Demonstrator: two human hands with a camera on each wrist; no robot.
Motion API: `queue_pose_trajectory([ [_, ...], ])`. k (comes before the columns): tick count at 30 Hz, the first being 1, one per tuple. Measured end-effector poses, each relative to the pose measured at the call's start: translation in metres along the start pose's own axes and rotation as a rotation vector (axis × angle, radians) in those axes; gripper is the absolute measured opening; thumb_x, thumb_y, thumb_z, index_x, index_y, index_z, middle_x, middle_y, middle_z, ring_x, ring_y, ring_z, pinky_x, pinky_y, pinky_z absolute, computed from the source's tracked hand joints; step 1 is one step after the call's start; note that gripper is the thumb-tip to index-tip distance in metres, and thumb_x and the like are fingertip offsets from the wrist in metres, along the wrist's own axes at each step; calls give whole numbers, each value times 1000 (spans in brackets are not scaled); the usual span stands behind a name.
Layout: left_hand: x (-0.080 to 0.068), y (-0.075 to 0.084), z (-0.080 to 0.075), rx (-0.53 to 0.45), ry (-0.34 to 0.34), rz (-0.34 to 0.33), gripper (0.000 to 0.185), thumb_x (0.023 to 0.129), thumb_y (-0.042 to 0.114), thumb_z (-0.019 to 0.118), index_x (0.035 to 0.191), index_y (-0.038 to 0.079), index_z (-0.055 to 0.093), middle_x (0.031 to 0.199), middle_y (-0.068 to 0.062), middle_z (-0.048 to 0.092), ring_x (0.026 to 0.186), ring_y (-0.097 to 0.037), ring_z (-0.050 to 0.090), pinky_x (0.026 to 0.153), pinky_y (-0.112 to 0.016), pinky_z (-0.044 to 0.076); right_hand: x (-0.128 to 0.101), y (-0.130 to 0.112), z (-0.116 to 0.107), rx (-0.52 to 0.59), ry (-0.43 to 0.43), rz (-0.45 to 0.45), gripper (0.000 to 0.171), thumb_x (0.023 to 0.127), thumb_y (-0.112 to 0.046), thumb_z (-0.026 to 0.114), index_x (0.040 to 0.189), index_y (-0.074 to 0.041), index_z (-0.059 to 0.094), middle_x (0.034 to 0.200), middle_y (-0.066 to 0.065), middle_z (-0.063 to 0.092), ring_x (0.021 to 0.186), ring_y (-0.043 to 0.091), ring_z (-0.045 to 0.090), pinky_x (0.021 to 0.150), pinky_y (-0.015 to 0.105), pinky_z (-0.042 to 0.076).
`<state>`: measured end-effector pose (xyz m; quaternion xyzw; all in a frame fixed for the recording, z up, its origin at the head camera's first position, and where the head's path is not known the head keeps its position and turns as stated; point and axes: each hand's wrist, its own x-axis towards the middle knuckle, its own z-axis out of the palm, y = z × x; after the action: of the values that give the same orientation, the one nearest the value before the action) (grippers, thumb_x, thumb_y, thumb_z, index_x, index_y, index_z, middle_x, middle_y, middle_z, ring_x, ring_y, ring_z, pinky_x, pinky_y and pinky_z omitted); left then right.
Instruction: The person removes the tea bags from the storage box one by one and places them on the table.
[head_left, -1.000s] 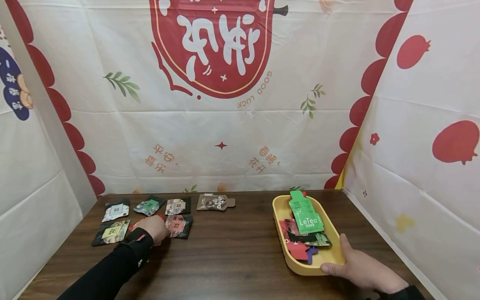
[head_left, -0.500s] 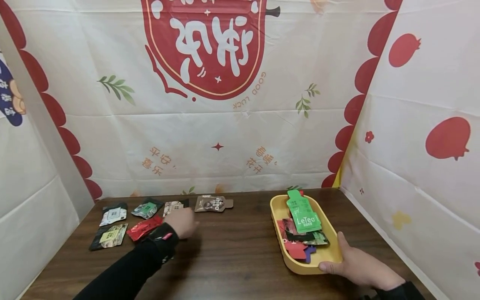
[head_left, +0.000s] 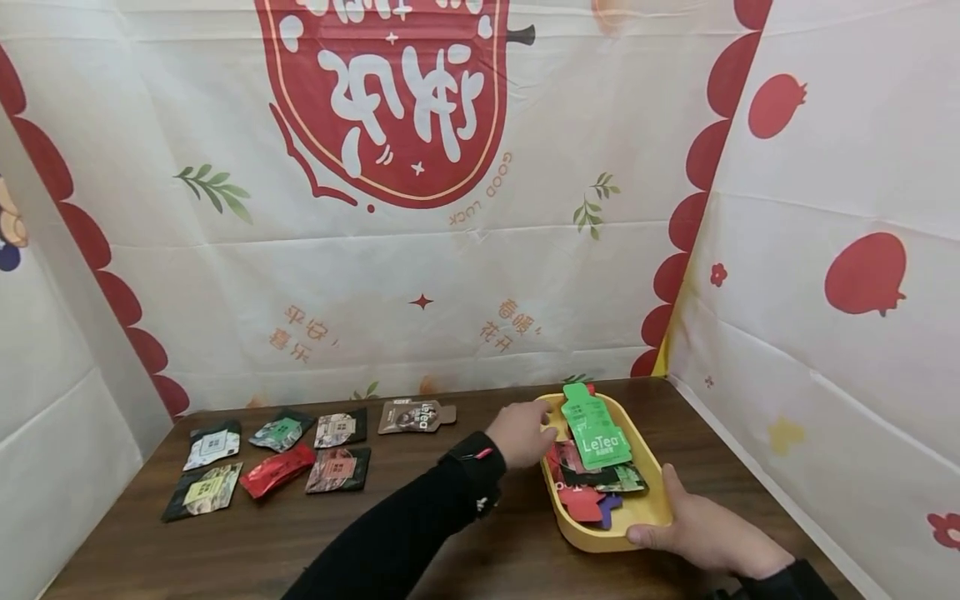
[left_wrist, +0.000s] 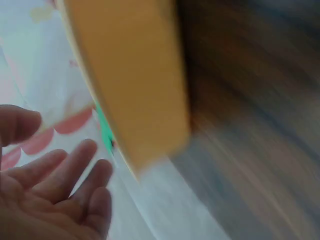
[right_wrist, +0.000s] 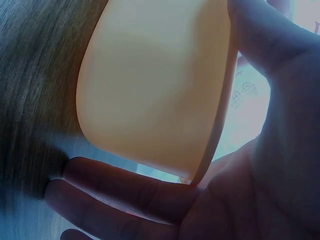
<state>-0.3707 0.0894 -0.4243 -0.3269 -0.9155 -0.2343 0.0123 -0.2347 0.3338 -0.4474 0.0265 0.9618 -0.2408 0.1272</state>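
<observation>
A yellow tray (head_left: 596, 537) stands on the right of the wooden table (head_left: 247, 542). It holds a green LeTea pouch (head_left: 596, 427) on top of several dark and red packets (head_left: 592, 487). My right hand (head_left: 663, 517) grips the tray's near right corner, thumb over the rim (right_wrist: 265, 45) and fingers (right_wrist: 125, 187) under the tray (right_wrist: 155, 85). My left hand (head_left: 543, 423) is at the tray's far left rim. In the blurred left wrist view its fingers (left_wrist: 75, 165) are spread and empty beside the tray's wall (left_wrist: 135, 75).
Several tea packets lie in two rows at the table's left, among them a red one (head_left: 276, 471) and a dark one with a house (head_left: 337, 469). A brown LeTea pouch (head_left: 415, 415) lies further right. Printed cloth walls close in the back and sides.
My left hand has left the packets at the left and swept right across the table to the tray's left rim. The right hand has kept its hold on the tray.
</observation>
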Motion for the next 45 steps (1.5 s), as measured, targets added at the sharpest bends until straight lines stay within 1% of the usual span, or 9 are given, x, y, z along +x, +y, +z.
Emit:
queue_pose_trajectory([
  [7, 15, 37, 17, 38, -179, 2, 37, 104, 18, 51, 140, 14, 57, 119, 5, 65, 91, -5, 55, 79, -20, 43, 0, -4, -2, 0, 4, -18, 126, 84, -63, 68, 144, 25, 1, 131, 44, 46, 115, 45, 55, 90, 61, 44],
  [15, 21, 46, 26, 191, -270, -7, 38, 100, 14, 52, 136, 22, 62, 121, 12, 64, 89, -5, 52, 76, -19, 39, -3, -6, -1, 7, 13, -41, 124, 85, -62, 68, 145, 24, 1, 131, 42, 47, 117, 45, 54, 91, 60, 44],
  [18, 22, 47, 26, 197, -294, -2, 40, 101, 16, 52, 138, 25, 61, 129, 14, 61, 105, 0, 53, 84, -18, 40, -3, -6, -2, 11, 18, -45, 124, 85, -61, 69, 145, 24, 1, 131, 42, 47, 117, 44, 54, 91, 59, 44],
  [21, 22, 46, 29, 194, -275, 21, 32, 101, 17, 53, 129, 20, 68, 122, 12, 65, 109, 0, 56, 87, -17, 41, -3, -7, -1, 20, 12, -36, 124, 85, -62, 69, 145, 24, 1, 131, 43, 47, 117, 44, 54, 91, 60, 44],
  [26, 25, 43, 35, 90, -155, -19, 18, 98, 27, 65, 92, 12, 74, 76, 6, 61, 71, -7, 56, 67, -20, 41, -3, -7, 2, 37, 0, -29, 124, 86, -61, 68, 145, 24, 1, 130, 44, 47, 115, 44, 55, 91, 60, 44],
  [34, 21, 48, 34, -179, 97, -52, 15, 89, 10, 76, 101, 13, 66, 83, 9, 60, 74, -5, 55, 69, -20, 44, -3, -3, 3, 23, -13, -18, 122, 87, -61, 67, 143, 26, 1, 128, 47, 45, 115, 49, 55, 91, 61, 43],
  [37, 18, 49, 34, -296, 74, -47, 19, 90, 3, 72, 104, 11, 62, 81, 6, 58, 68, -6, 55, 64, -20, 46, -3, -2, 3, 27, -11, -28, 121, 88, -60, 66, 143, 26, 0, 129, 47, 44, 116, 50, 54, 91, 61, 43],
  [41, 16, 49, 36, -182, -38, 67, 20, 94, 9, 68, 113, 15, 71, 91, 8, 62, 79, -2, 56, 72, -18, 47, -4, 0, 2, 49, 0, -52, 119, 88, -57, 68, 144, 25, 2, 128, 44, 48, 115, 46, 55, 91, 60, 44],
  [45, 16, 48, 38, -72, -71, 192, 12, 96, 16, 66, 106, 20, 72, 92, 10, 55, 86, -5, 47, 75, -17, 39, -6, 1, 0, 65, 15, -77, 113, 88, -54, 71, 143, 24, 10, 123, 39, 54, 111, 41, 58, 89, 60, 45],
])
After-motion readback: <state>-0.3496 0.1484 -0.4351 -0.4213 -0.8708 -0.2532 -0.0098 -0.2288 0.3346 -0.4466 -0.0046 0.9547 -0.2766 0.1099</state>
